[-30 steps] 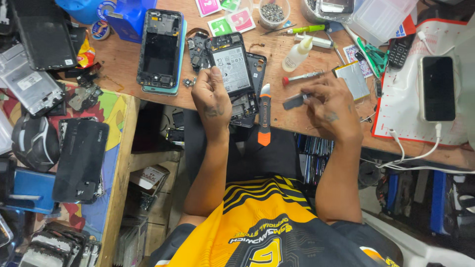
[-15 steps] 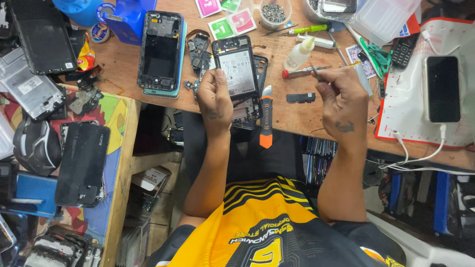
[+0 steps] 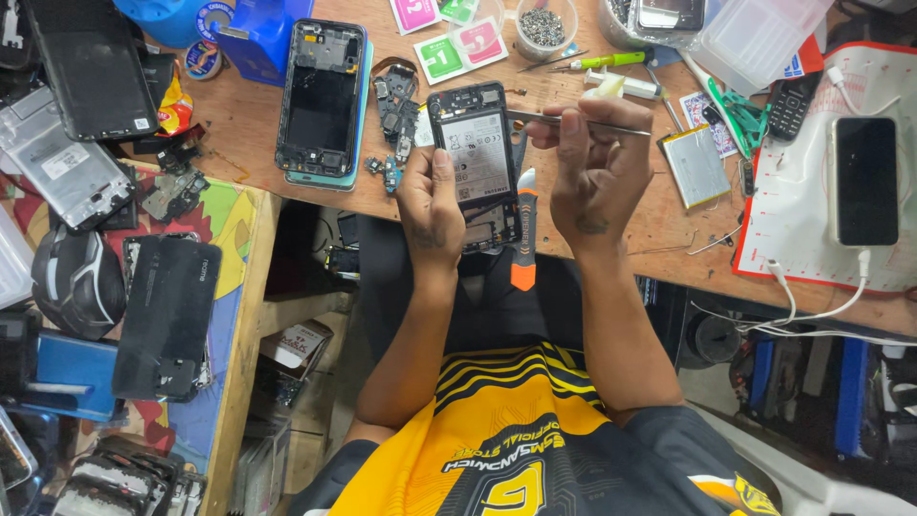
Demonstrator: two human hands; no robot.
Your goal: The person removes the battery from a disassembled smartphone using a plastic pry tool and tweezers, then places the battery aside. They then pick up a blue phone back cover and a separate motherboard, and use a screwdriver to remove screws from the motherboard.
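- Since half a second ago your right hand [image 3: 594, 177] has lifted off the small dark part on the bench and carried the tweezers [image 3: 573, 120] up to the opened phone [image 3: 478, 162]; their tips now reach its top right corner.
- That phone lies near the front edge of the wooden bench [image 3: 248, 124], back cover off, battery showing.
- Your left hand [image 3: 430, 205] is clamped on its left side, thumb along the edge, likely to hold it steady.
- Your right fingers are pinched together on the tweezers, kept nearly level.
- An orange-handled tool [image 3: 523, 244] sits just beside the phone, overhanging the front edge.
- Further left lies an empty phone frame [image 3: 323, 100]; to the right, a loose battery [image 3: 695, 164].
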